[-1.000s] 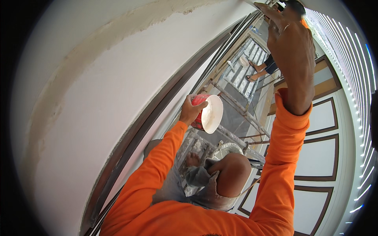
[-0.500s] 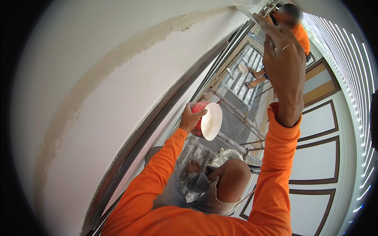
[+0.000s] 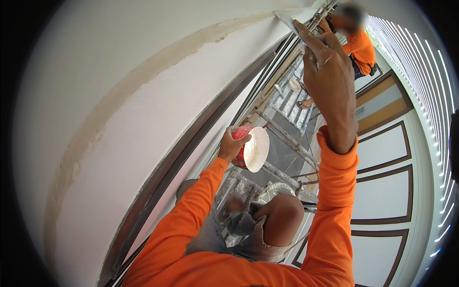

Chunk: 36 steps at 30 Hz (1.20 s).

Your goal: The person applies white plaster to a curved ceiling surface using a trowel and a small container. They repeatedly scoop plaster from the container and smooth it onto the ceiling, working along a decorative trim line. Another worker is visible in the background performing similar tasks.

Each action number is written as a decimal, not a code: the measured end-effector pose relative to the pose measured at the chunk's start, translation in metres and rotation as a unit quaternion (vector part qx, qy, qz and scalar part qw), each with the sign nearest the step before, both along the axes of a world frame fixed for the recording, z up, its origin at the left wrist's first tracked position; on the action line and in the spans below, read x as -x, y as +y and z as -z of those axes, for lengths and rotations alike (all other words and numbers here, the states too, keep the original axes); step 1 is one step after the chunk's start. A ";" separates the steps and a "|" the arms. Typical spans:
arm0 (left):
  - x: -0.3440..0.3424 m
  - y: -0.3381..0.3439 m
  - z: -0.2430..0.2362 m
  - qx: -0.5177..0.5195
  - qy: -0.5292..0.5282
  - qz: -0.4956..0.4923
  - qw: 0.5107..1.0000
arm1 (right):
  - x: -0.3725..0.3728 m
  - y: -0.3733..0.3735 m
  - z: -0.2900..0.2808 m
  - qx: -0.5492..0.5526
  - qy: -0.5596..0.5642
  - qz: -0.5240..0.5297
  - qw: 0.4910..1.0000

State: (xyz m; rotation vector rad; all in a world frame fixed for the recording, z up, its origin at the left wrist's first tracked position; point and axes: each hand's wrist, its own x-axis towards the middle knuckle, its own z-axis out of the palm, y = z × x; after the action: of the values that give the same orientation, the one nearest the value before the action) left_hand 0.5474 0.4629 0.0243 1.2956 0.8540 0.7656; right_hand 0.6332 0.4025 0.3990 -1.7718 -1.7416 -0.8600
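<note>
1. Putty knife (image 3: 288,22) appears to touch the wall (image 3: 167,107) toward its far edge, at the end of a beige band (image 3: 126,86).
2. Right hand (image 3: 332,74) pinches it, one finger stretched along the blade; I can't see the tucked fingers.
3. Left hand (image 3: 231,146) clasps a tilted red tub (image 3: 262,146), thumb at its rim.
4. Whitish bucket (image 3: 275,189) stands by the near platform's (image 3: 229,184) right edge.

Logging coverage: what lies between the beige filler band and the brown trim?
The head view shows pale wall separating the filler band from the brown trim.
</note>
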 end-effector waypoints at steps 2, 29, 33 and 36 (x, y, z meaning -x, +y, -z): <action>0.001 0.000 0.002 0.002 -0.001 0.003 1.000 | -0.001 -0.008 -0.016 0.030 -0.008 0.011 0.999; -0.003 -0.002 -0.004 0.009 -0.007 0.011 1.000 | -0.019 0.011 -0.018 -0.008 -0.156 0.025 0.987; -0.002 -0.001 0.002 -0.003 0.000 0.005 1.000 | -0.026 0.009 -0.043 0.028 -0.196 0.039 0.979; -0.001 0.001 0.006 0.001 -0.004 0.004 1.000 | -0.017 -0.001 -0.061 0.080 -0.198 0.071 0.974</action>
State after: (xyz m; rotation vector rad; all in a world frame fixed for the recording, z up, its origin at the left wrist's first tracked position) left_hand 0.5485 0.4634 0.0185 1.2930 0.8426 0.7641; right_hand 0.6503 0.4014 0.4604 -1.9495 -1.9947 -1.2355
